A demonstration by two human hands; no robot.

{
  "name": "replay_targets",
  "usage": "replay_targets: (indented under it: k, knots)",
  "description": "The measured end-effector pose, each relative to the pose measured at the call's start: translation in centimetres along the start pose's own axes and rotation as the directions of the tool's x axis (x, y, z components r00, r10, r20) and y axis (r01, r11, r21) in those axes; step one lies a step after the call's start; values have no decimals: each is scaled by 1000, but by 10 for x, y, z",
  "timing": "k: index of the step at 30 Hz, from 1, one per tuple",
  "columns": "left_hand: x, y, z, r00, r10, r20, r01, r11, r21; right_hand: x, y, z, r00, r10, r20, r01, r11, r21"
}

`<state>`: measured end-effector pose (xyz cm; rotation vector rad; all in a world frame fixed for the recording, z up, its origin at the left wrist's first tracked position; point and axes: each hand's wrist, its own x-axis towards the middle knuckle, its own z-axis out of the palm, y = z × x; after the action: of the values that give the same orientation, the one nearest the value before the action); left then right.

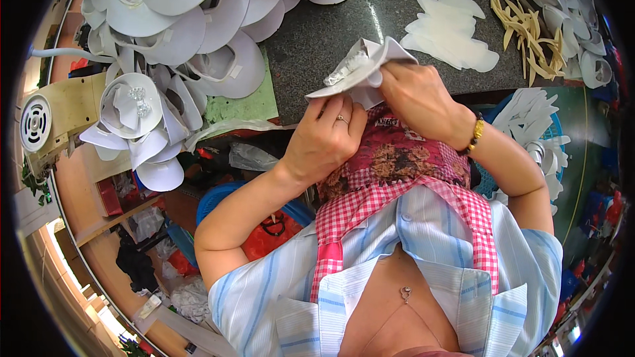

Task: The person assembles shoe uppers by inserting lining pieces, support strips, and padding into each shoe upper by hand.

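Note:
Both of my hands are on a white visor cap (390,53), held tilted at the near edge of the dark speckled tabletop (317,39). My left hand (324,133) is closed on its lower left edge, fingers curled against the brim; a ring shows on one finger. Gripping the right end is my right hand (417,96), its fingers folded in and its fingertips partly hidden. A crinkled, shiny whitish patch (348,68) shows on the cap's far side. Just beyond my right hand lies a loose stack of flat white brim-shaped pieces (453,33).
White visor caps (221,16) are heaped at the back left, partly over a green sheet (248,96). More caps (132,106) hang beside a cream machine (73,116). Beige strips (519,23) lie at the back right. White pieces (526,116) fill a blue basket (486,168) below.

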<state>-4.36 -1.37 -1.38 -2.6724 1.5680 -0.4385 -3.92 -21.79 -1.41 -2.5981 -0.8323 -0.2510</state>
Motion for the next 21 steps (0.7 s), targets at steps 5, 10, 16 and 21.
replay_targets:
  k: [5,10,16,21]
  knots:
    - [-8,-2,4,994,-1,-107,6,999,44,-6,-8,-4,995,23,95,-31,996,82]
    - [-14,-8,5,996,-32,-78,37,998,59,-4,-13,-4,992,81,101,-91,991,94]
    - [-14,-12,1,990,-34,-140,35,999,2,-2,-11,-1,997,59,48,-65,991,121]
    - [-15,-21,7,979,3,-202,13,997,74,-3,-7,8,1000,6,-5,-6,995,104]
